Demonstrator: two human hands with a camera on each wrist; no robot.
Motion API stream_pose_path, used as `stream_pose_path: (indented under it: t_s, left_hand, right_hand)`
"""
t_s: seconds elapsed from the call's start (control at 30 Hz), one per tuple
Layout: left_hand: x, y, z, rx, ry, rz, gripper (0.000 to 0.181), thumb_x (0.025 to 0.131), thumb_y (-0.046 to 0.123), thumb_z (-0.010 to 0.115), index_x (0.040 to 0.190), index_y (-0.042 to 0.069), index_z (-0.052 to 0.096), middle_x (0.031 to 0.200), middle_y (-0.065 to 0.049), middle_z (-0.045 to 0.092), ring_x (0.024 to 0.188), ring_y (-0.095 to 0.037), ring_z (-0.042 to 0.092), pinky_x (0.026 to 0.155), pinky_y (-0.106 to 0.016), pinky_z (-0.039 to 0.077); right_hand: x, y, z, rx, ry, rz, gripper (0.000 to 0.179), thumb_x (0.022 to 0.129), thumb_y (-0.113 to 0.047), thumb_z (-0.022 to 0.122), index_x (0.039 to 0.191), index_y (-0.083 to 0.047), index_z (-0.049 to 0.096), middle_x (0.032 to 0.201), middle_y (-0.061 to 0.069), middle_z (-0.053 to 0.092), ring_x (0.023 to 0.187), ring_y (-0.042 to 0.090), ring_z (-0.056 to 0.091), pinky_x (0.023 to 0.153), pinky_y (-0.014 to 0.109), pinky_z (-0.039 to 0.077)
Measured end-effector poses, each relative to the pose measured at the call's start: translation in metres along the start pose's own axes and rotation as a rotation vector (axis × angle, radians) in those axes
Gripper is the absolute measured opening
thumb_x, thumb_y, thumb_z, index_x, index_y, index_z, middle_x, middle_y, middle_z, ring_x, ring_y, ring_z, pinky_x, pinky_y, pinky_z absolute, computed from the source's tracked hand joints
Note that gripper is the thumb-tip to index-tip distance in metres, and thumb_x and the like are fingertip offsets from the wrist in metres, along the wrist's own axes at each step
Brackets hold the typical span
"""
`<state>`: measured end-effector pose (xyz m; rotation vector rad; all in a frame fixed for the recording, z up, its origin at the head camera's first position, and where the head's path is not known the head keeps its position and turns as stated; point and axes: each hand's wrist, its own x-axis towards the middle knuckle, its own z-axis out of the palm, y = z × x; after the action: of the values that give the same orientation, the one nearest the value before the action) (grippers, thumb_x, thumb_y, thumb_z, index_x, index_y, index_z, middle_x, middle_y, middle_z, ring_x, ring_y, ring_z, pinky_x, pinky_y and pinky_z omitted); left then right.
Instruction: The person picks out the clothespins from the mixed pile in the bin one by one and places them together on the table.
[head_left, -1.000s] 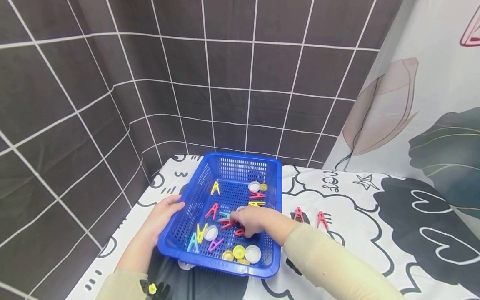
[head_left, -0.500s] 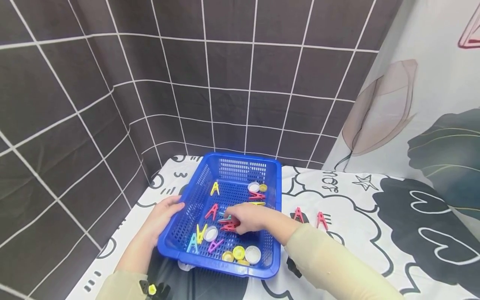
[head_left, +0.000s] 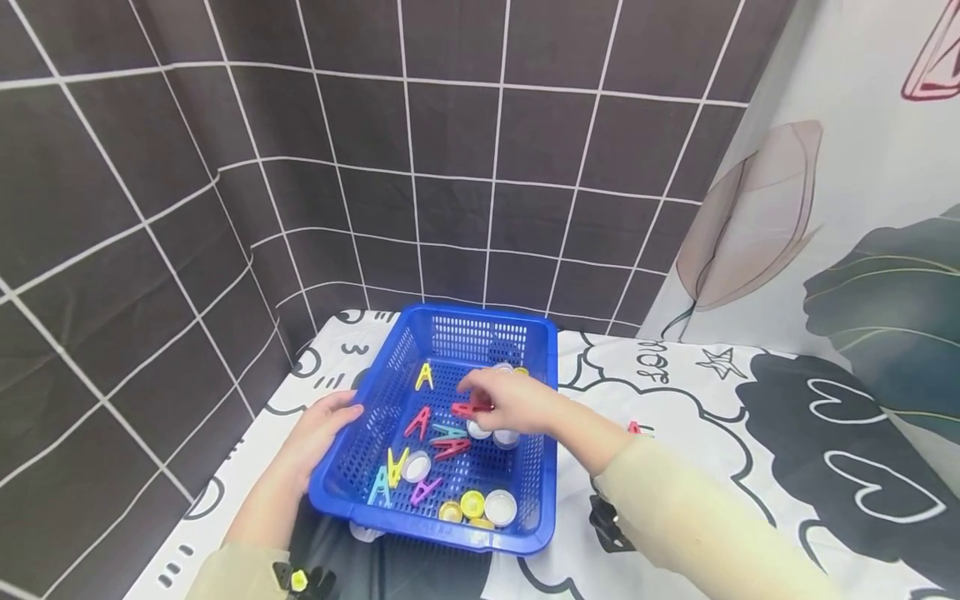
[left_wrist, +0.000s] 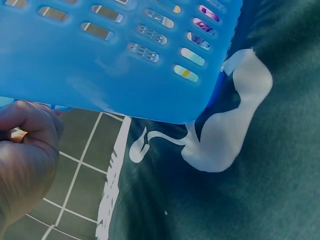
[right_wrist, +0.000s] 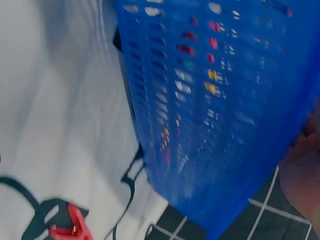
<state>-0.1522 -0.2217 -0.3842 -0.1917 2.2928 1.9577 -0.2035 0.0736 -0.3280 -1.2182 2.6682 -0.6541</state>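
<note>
My left hand point(head_left: 318, 429) grips the left rim of a blue plastic basket point(head_left: 517, 542); the left wrist view shows its curled fingers at the basket's edge. Over the basket's inside, my right hand point(head_left: 513, 402) pinches a red clothespin point(head_left: 467, 410) at its fingertips. Below it lie white bottle caps point(head_left: 479, 429), a teal clothespin point(head_left: 450, 432) and another red clothespin point(head_left: 452, 448). Several more clothespins lie at the left, among them a yellow clothespin point(head_left: 424, 377) and a purple clothespin point(head_left: 425, 490). Yellow caps point(head_left: 472, 503) and a white cap point(head_left: 500, 507) sit at the near end.
Outside the basket on the right, a red clothespin point(right_wrist: 72, 227) lies on the patterned white cloth point(head_left: 675, 400); the right sleeve partly covers that area in the head view. A dark tiled-pattern backdrop point(head_left: 450, 208) rises close behind and to the left.
My right hand has lifted from the red clothespins mid-basket and moved toward the basket's far right, carrying one red clothespin, uncovering the white caps below. The left hand stays on the rim.
</note>
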Motion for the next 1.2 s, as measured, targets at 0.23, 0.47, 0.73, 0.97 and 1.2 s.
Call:
stream_pose_path:
  t_s: [0.23,0.47,0.73,0.97,1.2]
  left_hand:
    - [0.001,-0.001,-0.002,0.004,-0.007,0.001,0.045,0.096,0.025,0.052,0.133,0.0,0.044,0.112,-0.019,0.061,0.089,-0.024,0.064,0.076,-0.033,0.052]
    - [0.0,-0.001,-0.003,0.01,0.0,0.002,0.046,0.095,0.024,0.053,0.133,0.0,0.044,0.111,-0.019,0.062,0.087,-0.022,0.064,0.076,-0.032,0.052]
    - [-0.001,0.001,-0.001,0.005,-0.017,0.012,0.049,0.096,0.023,0.052,0.136,-0.003,0.04,0.112,-0.018,0.062,0.086,-0.019,0.064,0.074,-0.03,0.052]
    - [-0.001,0.001,-0.002,0.03,-0.011,0.017,0.049,0.096,0.024,0.052,0.136,-0.002,0.04,0.116,-0.02,0.06,0.088,-0.019,0.064,0.076,-0.03,0.051]
    - [0.0,0.002,-0.003,0.063,-0.003,0.026,0.048,0.095,0.024,0.053,0.135,-0.001,0.042,0.117,-0.022,0.058,0.089,-0.021,0.063,0.078,-0.03,0.05]
  right_hand:
    - [-0.026,0.021,-0.027,-0.001,0.217,0.045,0.035,0.079,-0.012,0.068,0.112,-0.003,0.059,0.089,0.001,0.065,0.079,0.013,0.061,0.071,0.029,0.052]
    - [-0.063,0.05,-0.043,0.013,0.362,0.182,0.038,0.081,-0.011,0.069,0.115,0.0,0.056,0.089,0.004,0.065,0.077,0.017,0.061,0.065,0.031,0.052]
    - [-0.099,0.078,-0.045,-0.034,0.495,0.275,0.041,0.08,-0.006,0.067,0.117,0.004,0.053,0.087,0.009,0.065,0.078,0.024,0.062,0.065,0.036,0.05]
    - [-0.118,0.094,-0.044,-0.029,0.551,0.349,0.037,0.081,-0.005,0.065,0.114,0.006,0.053,0.092,0.016,0.064,0.082,0.028,0.059,0.07,0.042,0.049]
    - [-0.134,0.106,-0.039,-0.028,0.584,0.451,0.033,0.081,-0.006,0.064,0.11,0.008,0.054,0.091,0.019,0.062,0.082,0.032,0.057,0.072,0.046,0.048]
